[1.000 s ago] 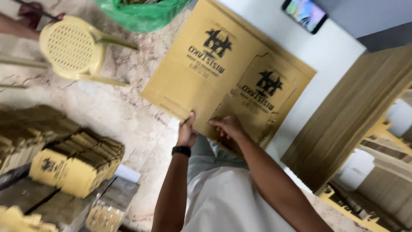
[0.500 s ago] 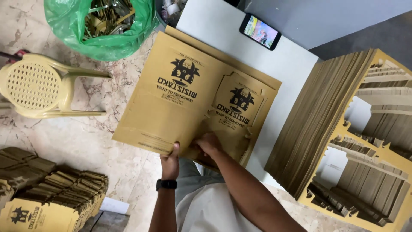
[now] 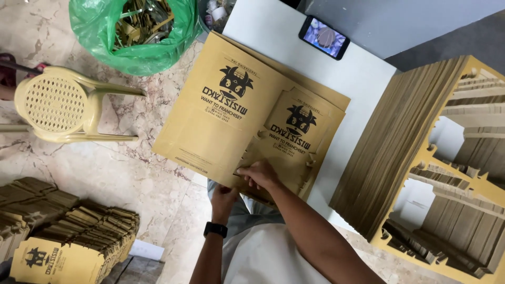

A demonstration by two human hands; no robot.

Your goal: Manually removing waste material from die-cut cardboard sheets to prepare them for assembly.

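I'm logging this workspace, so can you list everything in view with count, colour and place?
Printed die-cut cardboard sheet: one on top, tan with black print, on the white table, overhanging its edge.
White table: one, upper middle.
Smartphone: one, black, screen lit, on the table.
Stack of cardboard sheets: one, tan, right.
Green plastic bag: one, holding scraps, top left.
Plastic stool: one, pale yellow, on its side, left.
Piles of folded cardboard pieces: several, tan, bottom left.
Left hand: black wristband, under the sheet's near edge.
Right hand: on the sheet's near edge.
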